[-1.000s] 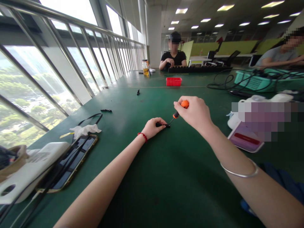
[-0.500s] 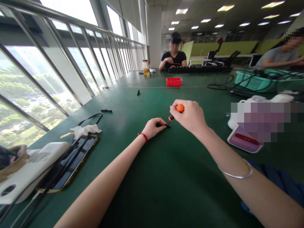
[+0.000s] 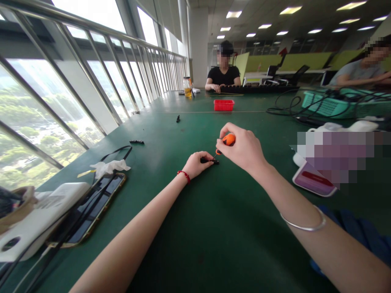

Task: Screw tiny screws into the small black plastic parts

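Note:
My left hand [image 3: 198,163] rests on the green table [image 3: 195,228], its fingers closed on a small black part [image 3: 216,162] that lies on the tabletop. Most of that part is hidden under the fingers. My right hand [image 3: 241,146] grips a screwdriver [image 3: 229,139] with an orange and black handle. The screwdriver is tilted, and its thin shaft points down to the black part by my left fingertips. Farther off, two more small black pieces lie apart, one dark piece [image 3: 178,119] ahead and one long strip [image 3: 137,142] to the left.
A red tray [image 3: 224,105] stands ahead, before a person [image 3: 224,73] seated across. A teal basket [image 3: 351,108] with black cables is at the right, near another person. On the left lie a phone [image 3: 97,209], crumpled tissue [image 3: 111,167] and a white device [image 3: 45,219]; a purple-screened phone [image 3: 314,179] lies right.
My right hand has shifted its grip, its fingers more raised and more of the orange handle showing. My left hand has stayed put. The person across has lowered a hand to the table.

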